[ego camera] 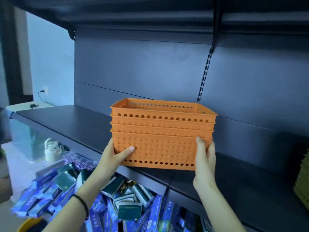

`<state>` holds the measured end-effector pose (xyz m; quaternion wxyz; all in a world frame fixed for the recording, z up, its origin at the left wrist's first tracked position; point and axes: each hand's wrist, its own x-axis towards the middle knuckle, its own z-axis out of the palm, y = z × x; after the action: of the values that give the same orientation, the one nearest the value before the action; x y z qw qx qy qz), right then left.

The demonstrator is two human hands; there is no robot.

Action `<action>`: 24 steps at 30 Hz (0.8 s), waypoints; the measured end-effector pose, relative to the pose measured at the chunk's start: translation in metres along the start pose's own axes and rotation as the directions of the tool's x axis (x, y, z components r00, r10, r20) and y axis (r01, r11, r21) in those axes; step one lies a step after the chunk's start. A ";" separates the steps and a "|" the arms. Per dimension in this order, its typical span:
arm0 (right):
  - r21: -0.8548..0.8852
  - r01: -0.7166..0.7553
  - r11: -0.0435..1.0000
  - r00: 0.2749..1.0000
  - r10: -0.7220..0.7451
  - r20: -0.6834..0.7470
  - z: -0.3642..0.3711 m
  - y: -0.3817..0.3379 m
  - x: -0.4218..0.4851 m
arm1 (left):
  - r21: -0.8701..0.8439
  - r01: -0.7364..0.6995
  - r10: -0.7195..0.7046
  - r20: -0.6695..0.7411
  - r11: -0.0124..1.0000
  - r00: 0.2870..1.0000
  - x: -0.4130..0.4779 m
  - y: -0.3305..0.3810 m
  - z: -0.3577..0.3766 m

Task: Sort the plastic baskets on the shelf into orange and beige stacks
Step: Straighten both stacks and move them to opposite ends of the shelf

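Note:
A stack of several nested orange plastic baskets (163,134) with rows of round holes sits at the front edge of the dark shelf (75,126). My left hand (115,156) grips the stack's lower left corner, thumb across the front wall. My right hand (204,158) clasps the lower right corner, thumb pointing up along the front. At the far right edge, part of a beige, yellowish stack (303,180) shows on the same shelf; most of it is cut off by the frame.
A second dark shelf (150,12) hangs overhead, with a slotted upright (204,76) in the back panel. Below the shelf lies a heap of blue and green boxes (107,203). A white kettle-like object (51,150) stands at lower left.

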<state>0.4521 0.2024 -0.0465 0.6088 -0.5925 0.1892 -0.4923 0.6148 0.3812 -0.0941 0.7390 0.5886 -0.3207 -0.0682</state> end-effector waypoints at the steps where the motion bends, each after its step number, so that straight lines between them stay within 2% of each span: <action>1: 0.003 -0.020 1.000 1.000 0.020 0.005 0.019 0.001 -0.003 | -0.008 -0.003 0.003 -0.004 1.000 1.000 0.007 0.001 -0.020; 9: 0.088 -0.075 0.993 0.997 0.074 0.019 0.186 0.031 -0.026 | 0.070 -0.042 0.045 -0.041 0.997 0.998 0.058 0.008 -0.178; 13: 0.067 -0.110 0.992 0.993 0.107 0.040 0.250 0.049 -0.024 | 0.115 -0.024 0.030 -0.053 0.993 0.998 0.086 0.011 -0.241; 19: 0.018 -0.156 0.988 0.986 0.154 0.057 0.324 0.080 -0.012 | 0.160 0.035 -0.027 -0.047 0.986 0.999 0.136 -0.012 -0.309; 24: -0.056 -0.095 0.994 0.993 0.099 0.064 0.377 0.109 0.016 | 0.225 0.059 -0.062 0.010 0.973 0.998 0.191 -0.041 -0.350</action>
<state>0.8071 0.3710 -0.0547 0.6220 -0.6148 0.2105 -0.4369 0.9697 0.5670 -0.0917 0.6624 0.6774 -0.3145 -0.0589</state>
